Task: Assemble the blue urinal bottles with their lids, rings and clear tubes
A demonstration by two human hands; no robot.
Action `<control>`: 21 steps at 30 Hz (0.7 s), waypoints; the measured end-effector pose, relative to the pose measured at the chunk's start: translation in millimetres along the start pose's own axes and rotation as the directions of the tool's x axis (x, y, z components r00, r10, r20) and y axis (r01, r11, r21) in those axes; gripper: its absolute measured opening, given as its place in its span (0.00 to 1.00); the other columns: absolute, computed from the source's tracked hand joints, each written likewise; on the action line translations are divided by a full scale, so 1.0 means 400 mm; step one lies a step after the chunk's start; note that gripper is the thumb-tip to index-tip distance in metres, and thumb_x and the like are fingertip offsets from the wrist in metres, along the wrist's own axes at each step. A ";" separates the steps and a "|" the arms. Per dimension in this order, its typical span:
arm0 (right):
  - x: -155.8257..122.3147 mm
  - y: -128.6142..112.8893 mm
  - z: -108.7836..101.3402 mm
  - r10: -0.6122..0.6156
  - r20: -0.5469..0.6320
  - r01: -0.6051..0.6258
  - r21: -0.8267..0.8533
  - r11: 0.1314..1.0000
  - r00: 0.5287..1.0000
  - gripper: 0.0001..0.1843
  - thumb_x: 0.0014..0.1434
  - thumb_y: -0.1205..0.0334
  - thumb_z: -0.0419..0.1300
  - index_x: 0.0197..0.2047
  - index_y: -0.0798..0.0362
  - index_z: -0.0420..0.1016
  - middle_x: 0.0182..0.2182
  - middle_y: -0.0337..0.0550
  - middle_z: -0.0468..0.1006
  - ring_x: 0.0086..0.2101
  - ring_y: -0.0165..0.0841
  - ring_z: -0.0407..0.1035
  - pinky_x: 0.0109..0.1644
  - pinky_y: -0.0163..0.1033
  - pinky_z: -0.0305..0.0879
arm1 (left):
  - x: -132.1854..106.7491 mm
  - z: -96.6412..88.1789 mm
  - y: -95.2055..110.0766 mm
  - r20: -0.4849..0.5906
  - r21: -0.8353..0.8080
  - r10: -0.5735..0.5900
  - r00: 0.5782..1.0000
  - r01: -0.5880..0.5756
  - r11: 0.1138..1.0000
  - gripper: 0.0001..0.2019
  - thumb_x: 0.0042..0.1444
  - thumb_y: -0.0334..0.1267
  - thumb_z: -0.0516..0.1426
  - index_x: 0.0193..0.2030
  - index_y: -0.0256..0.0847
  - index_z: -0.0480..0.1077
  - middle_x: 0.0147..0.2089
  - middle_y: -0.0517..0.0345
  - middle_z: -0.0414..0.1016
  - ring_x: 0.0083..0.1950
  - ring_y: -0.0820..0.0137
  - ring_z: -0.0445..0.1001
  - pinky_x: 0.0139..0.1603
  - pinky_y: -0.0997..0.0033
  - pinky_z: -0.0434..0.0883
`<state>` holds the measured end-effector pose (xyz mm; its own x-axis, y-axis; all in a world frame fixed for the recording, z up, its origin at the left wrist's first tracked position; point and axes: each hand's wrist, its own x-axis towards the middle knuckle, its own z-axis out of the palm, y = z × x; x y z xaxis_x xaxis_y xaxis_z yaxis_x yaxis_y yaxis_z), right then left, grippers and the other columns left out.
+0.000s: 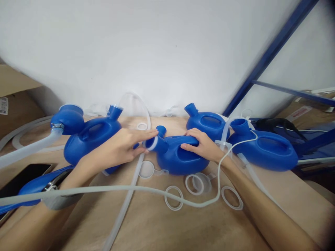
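Observation:
In the middle, a blue plastic urinal bottle (180, 164) lies on its side with its mouth toward the left. My right hand (202, 144) is closed over its handle, thumb on the near side. My left hand (124, 144) grips a white ring (156, 143) at the bottle's mouth, fingers above and thumb below. A translucent round cap with a strap (146, 169) lies just below the mouth. Loose white rings (173, 198) and another clear cap (202, 183) lie in front of the bottle.
More blue urinal bottles stand at left (96, 134), back right (206, 122) and right (267, 150). A pale cord (110, 189) hangs across the view, and a clear tube (125, 205) runs over the table. A phone (23, 179) lies left; a cardboard box (18, 111) sits behind.

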<state>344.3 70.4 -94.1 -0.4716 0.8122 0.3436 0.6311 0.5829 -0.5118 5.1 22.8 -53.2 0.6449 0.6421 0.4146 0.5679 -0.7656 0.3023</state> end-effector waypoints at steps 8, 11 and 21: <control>0.002 -0.001 -0.001 -0.005 0.027 0.004 0.032 0.999 1.000 0.24 0.62 0.35 0.67 0.40 0.49 0.76 0.43 0.48 0.81 0.47 0.49 0.76 0.58 0.57 0.70 | -0.002 0.003 -0.002 0.003 0.065 0.027 1.000 -0.027 0.998 0.30 0.66 0.33 0.60 0.74 0.46 0.69 0.69 0.52 0.76 0.61 0.57 0.83 0.60 0.61 0.81; 0.003 -0.006 -0.004 -0.019 0.034 0.018 0.033 0.999 0.999 0.24 0.63 0.35 0.66 0.39 0.49 0.75 0.42 0.48 0.81 0.47 0.48 0.76 0.57 0.56 0.71 | 0.003 0.000 0.005 -0.003 0.076 0.044 0.999 -0.043 0.996 0.28 0.66 0.33 0.60 0.73 0.44 0.70 0.68 0.50 0.78 0.62 0.54 0.82 0.60 0.59 0.81; 0.004 -0.009 -0.005 -0.024 0.029 0.023 0.010 1.000 0.999 0.22 0.63 0.36 0.66 0.39 0.48 0.76 0.41 0.47 0.82 0.45 0.46 0.76 0.55 0.54 0.71 | 0.018 -0.016 0.024 0.057 0.042 -0.047 0.997 0.044 0.998 0.26 0.66 0.36 0.60 0.71 0.44 0.73 0.61 0.49 0.84 0.52 0.56 0.86 0.51 0.61 0.81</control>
<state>342.7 69.5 -90.1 -0.5042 0.7970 0.3324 0.6135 0.6015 -0.5117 11.8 19.7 -41.8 0.6457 0.6784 0.3505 0.6170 -0.7340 0.2839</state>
